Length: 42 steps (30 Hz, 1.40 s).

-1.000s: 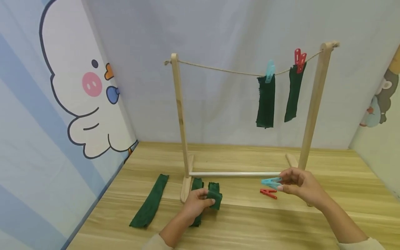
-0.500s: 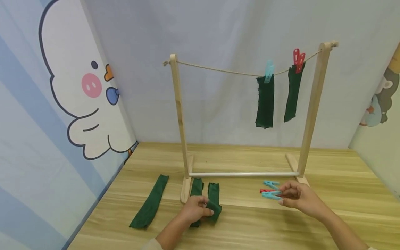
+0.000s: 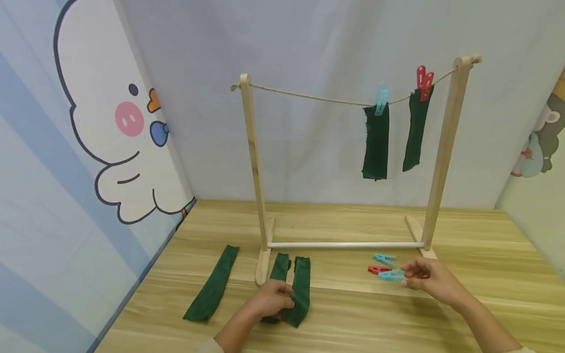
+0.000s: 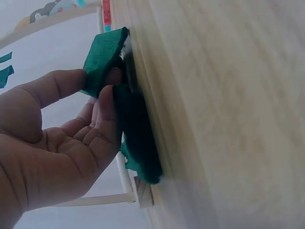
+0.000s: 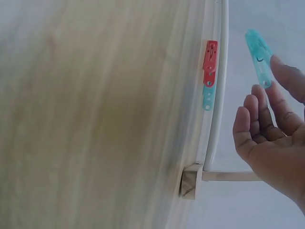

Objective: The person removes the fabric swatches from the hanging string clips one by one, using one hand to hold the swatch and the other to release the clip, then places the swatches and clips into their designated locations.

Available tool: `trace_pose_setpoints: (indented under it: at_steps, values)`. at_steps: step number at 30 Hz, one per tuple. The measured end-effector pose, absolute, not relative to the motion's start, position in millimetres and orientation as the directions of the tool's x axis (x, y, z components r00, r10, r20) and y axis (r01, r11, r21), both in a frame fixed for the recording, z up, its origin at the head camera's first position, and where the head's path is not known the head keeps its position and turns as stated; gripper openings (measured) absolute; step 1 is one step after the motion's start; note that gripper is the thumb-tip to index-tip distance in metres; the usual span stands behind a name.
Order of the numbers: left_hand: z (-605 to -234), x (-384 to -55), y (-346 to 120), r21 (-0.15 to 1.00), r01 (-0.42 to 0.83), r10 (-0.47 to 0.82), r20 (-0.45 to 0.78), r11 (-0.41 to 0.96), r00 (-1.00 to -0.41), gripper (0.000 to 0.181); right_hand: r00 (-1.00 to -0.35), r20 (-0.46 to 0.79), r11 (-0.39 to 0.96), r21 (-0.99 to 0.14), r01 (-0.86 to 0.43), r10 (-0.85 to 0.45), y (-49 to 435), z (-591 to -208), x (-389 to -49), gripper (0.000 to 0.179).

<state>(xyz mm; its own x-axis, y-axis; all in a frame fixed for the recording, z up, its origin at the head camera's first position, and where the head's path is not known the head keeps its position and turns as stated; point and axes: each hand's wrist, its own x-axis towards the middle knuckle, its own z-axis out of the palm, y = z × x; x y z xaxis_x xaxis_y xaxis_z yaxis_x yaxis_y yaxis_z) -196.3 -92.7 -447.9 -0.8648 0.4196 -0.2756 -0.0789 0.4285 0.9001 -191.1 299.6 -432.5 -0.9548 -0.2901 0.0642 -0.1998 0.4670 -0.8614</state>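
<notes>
The wooden rack (image 3: pixel 344 245) stands at the back of the table (image 3: pixel 335 323), its cord (image 3: pixel 318 99) sagging slightly. On the near side, towards the left post, the green strip (image 3: pixel 302 289) sits just beside a second strip (image 3: pixel 279 268). Handling it well, I'd say, means parting it from that neighbour and taking it by a short end, flat, rather than bunching the side. The left hand (image 3: pixel 270 298) has it by the left edge, thumb and finger nipped together. Over on the right, the right hand (image 3: pixel 434 280) is raised off the wood, thumb and forefinger lightly clamped on one end of the blue peg (image 3: pixel 390 275); squeezing harder might twist it. I can't tell which end. A red peg (image 3: pixel 378 269) lies just beyond.
</notes>
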Motion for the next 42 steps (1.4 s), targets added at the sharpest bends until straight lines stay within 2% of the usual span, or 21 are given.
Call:
trace_pose_setpoints:
  at_steps: [7,15,24,33,42]
  values:
    - [-447.4,-194.8,-95.3,0.892,0.021,0.454,-0.209,0.451,-0.866,0.025,-0.96,0.006,0.472,-0.87,-0.144,-0.281,304.6,-437.1,-191.5,0.034]
    - [-449.6,-191.1,-94.3,0.934,-0.141,0.503,-0.3,0.329,-0.811,0.024,-0.918,-0.059,0.503,-0.85,-0.16,-0.391,306.9,-444.1,-193.9,0.025]
    - [-449.8,-187.3,-100.6,0.905,-0.118,0.476,-0.322,0.408,-0.818,0.019,-0.905,-0.038,0.553,-0.802,-0.226,-0.424,305.7,-449.7,-198.8,0.022]
    - [-446.3,-183.0,-101.1,0.883,-0.08,0.487,-0.329,0.463,-0.809,0.017,-0.904,-0.077,0.577,-0.792,-0.201,-0.421,297.6,-448.3,-201.8,0.024]
    - [-436.5,-183.3,-109.4,0.904,-0.103,0.503,-0.322,0.415,-0.802,0.019,-0.904,-0.076,0.55,-0.814,-0.187,-0.421,297.5,-448.2,-204.3,0.026]
